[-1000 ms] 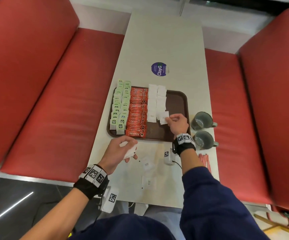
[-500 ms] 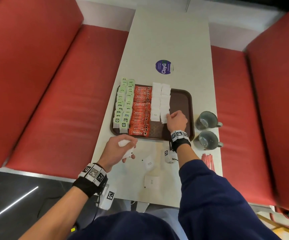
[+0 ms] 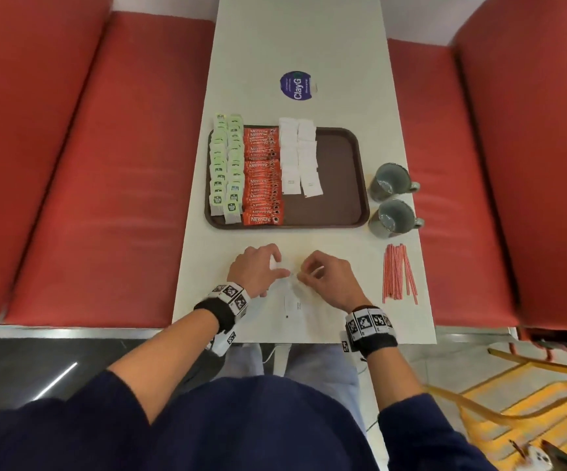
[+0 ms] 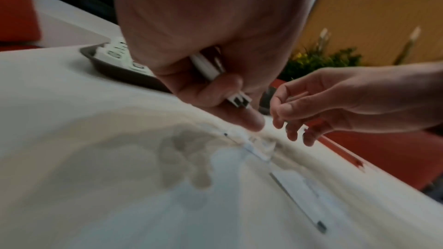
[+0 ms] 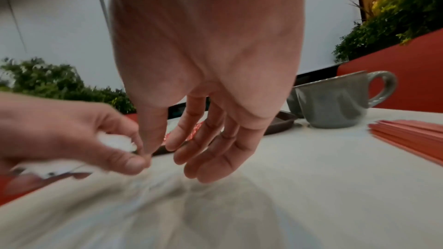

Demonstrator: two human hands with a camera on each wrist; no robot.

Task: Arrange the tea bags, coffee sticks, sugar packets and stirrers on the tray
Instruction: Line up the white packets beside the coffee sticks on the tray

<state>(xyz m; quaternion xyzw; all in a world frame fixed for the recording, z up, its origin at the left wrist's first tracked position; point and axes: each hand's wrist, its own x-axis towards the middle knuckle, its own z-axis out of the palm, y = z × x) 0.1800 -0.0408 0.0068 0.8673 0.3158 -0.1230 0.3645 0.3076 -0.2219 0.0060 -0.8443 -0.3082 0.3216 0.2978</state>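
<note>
Green tea bags [image 3: 226, 168], orange coffee sticks [image 3: 262, 176] and most white paper sugar packets [image 3: 300, 157] laid on brown plastic tray [image 3: 343, 171]; red stirrers [image 3: 398, 272] untouched; spare packets [image 4: 210, 67] clasped by left hand [image 3: 255, 270], right hand [image 3: 326, 278] loose, empty

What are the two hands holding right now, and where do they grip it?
The left hand grips a small stack of white sugar packets, thumb on one face and fingers on the other. The right hand holds nothing, its fingers loose above the table.

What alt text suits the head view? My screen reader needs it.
Two hands, left hand gripping white sugar packets, meet over loose packets on a white table, near a brown tray of tea bags, coffee sticks and sugar.
</note>
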